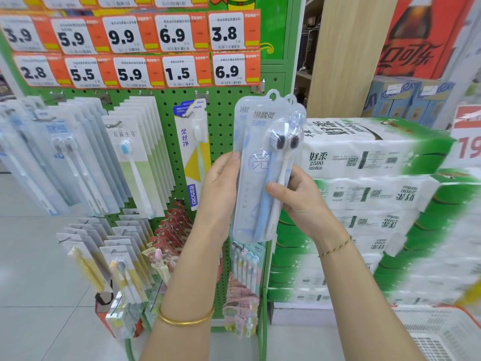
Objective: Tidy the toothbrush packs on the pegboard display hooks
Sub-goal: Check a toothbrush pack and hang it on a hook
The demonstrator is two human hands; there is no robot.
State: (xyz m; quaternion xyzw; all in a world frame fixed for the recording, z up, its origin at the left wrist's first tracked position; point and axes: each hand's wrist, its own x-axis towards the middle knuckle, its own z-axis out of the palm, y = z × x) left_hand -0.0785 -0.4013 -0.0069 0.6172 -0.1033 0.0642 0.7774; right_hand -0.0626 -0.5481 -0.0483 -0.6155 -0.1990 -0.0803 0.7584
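Note:
Two pale blue toothbrush packs [263,162] stand upright and overlapped in front of the green pegboard [223,121], off any hook. My left hand [221,186] grips their left edge, and my right hand [299,196] holds the right edge with the thumb across the front. The front pack shows two brushes with dark bristles. A bare hook [261,83] juts out above the packs' hang holes. More toothbrush packs hang to the left: a yellow-and-white Frog pack [194,155] and rows of white packs [135,157].
Orange price tags [179,71] run along the top of the board. Lower hooks carry smaller brush packs [122,269] and a multi-brush pack [246,264]. Stacked tissue bales [364,204] fill the right side, with a white basket [442,332] at bottom right.

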